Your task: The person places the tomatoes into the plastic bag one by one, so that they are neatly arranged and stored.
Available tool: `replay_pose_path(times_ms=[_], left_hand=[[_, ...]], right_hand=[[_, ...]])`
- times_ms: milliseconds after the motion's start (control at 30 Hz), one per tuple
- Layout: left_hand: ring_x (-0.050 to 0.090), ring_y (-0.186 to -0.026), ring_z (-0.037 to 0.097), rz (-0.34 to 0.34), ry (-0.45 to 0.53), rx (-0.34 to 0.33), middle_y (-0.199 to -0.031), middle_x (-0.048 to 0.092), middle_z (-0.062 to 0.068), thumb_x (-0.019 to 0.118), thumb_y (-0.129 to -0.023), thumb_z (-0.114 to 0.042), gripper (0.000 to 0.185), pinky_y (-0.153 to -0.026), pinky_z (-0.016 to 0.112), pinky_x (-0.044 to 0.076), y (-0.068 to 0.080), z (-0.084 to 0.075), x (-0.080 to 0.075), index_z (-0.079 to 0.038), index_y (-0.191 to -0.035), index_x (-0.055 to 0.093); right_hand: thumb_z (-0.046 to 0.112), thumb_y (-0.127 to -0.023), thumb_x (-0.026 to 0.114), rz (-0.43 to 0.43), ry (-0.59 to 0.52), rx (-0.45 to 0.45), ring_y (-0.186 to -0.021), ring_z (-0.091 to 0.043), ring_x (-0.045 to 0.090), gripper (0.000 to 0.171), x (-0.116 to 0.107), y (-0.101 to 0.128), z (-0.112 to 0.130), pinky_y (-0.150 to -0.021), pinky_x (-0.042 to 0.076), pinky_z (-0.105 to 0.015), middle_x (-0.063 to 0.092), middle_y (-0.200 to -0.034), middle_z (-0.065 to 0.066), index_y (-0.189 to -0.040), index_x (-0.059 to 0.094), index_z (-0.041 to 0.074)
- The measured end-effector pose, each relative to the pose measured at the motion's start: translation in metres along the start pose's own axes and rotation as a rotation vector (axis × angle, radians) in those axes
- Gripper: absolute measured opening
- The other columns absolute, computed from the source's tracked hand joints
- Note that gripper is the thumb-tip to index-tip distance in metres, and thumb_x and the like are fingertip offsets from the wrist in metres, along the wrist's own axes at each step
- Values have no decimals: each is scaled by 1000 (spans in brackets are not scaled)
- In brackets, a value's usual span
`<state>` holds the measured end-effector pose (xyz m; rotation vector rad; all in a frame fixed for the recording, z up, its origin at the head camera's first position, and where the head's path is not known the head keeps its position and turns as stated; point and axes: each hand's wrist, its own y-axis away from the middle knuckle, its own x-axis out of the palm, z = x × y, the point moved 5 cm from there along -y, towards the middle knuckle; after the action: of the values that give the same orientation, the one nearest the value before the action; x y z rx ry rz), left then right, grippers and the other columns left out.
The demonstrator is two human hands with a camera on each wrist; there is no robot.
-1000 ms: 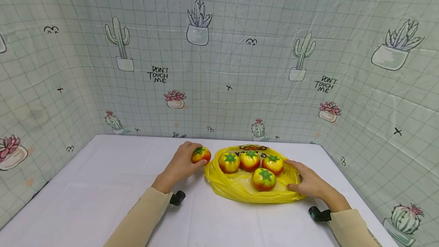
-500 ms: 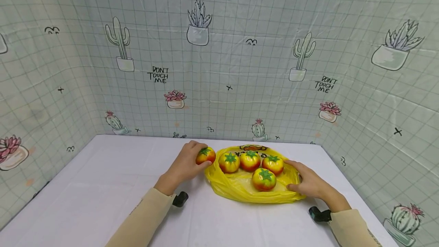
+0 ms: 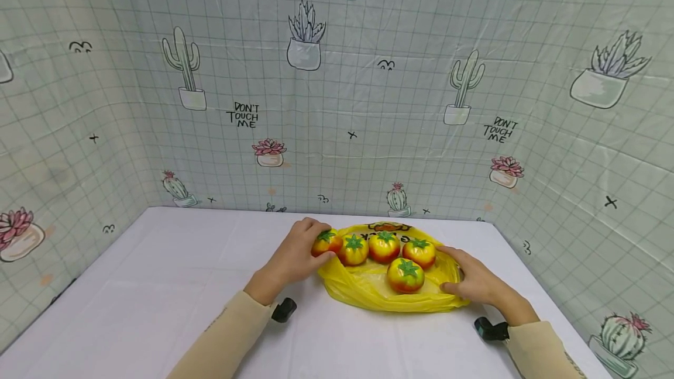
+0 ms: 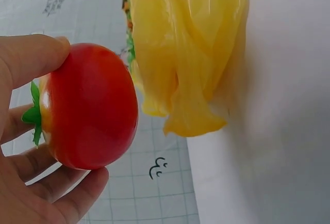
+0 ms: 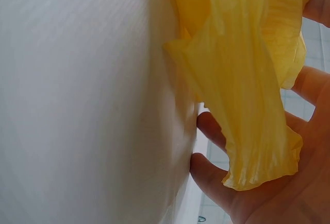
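Observation:
My left hand (image 3: 297,253) grips a toy tomato (image 3: 327,242), red below and yellow at the top with a green leafy crown. The held toy tomato (image 4: 90,108) shows large in the left wrist view, thumb on one side and fingers on the other. It is at the left rim of a yellow plastic bag (image 3: 358,295), whose wide mouth faces up. Several similar tomatoes (image 3: 405,275) lie in the bag. My right hand (image 3: 476,276) holds the bag's right rim, its thumb and fingers hooked over the edge. In the right wrist view, loose bag plastic (image 5: 252,105) partly hides those fingers.
A white-covered table (image 3: 158,285) lies under everything. Behind it and at both sides rises a gridded sheet (image 3: 347,98) with printed potted cacti. A black wrist device (image 3: 285,310) sits at my left cuff, another (image 3: 491,328) at my right.
My left hand has moved right with its tomato, from beside the bag to the bag's left rim, close by the leftmost tomato inside. My right hand and the bag have hardly moved.

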<state>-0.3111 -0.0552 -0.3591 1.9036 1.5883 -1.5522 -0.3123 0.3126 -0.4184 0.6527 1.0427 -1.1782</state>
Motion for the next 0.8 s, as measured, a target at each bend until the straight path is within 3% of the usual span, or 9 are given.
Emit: replay_pose_path(times_ms=[433,800], left_hand=[[47,-107,22,2,13,73,-118,52,7,72,-85,-31,45,-92,36,46,-3,-13,7,-9,-121,59],[46,-108,22,70,34,90,-120,49,6,70,-86,-33,46,-92,36,46,-10,-32,22,-11,-125,57]], right_hand=[[29,-76,75,29,-24,55,-131,-44,35,81,3,-1,-4,-102,27,-66,38,-145,-20,-146,36,13],[28,-76,75,18,-23,49,-131,-44,35,81,2,-1,-4,-102,27,-65,38,-145,-20,-145,36,13]])
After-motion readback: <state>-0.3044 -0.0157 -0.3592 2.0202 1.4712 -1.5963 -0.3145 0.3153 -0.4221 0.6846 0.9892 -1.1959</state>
